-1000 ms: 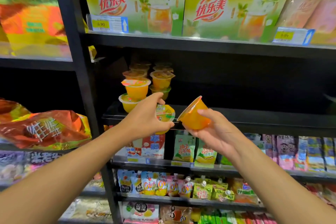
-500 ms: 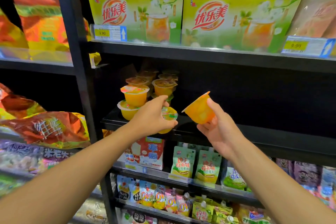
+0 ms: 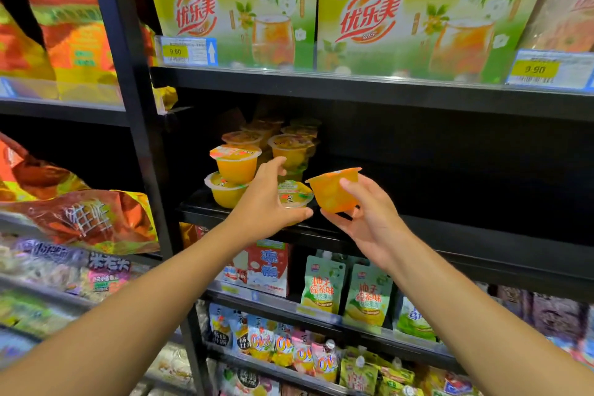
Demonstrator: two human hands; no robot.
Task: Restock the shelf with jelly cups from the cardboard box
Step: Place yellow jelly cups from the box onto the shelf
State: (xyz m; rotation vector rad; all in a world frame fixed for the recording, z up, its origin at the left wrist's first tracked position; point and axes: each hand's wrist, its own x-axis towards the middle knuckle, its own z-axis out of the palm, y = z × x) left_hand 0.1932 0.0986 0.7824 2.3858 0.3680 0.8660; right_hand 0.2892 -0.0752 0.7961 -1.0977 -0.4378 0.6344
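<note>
Head view: both hands have risen to the shelf (image 3: 450, 228); left hand (image 3: 263, 202) grasps one jelly cup (image 3: 294, 194), right hand (image 3: 369, 219) another (image 3: 334, 190), ready for placing beside the stacked cups (image 3: 236, 164).

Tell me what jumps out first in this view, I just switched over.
Two hands meet at centre, each gripping an orange jelly cup: the left hand holds one at the dark shelf's front edge, the right hand a tilted one. Just behind sit stacked jelly cups; above, big yellow-green drink packs.
</note>
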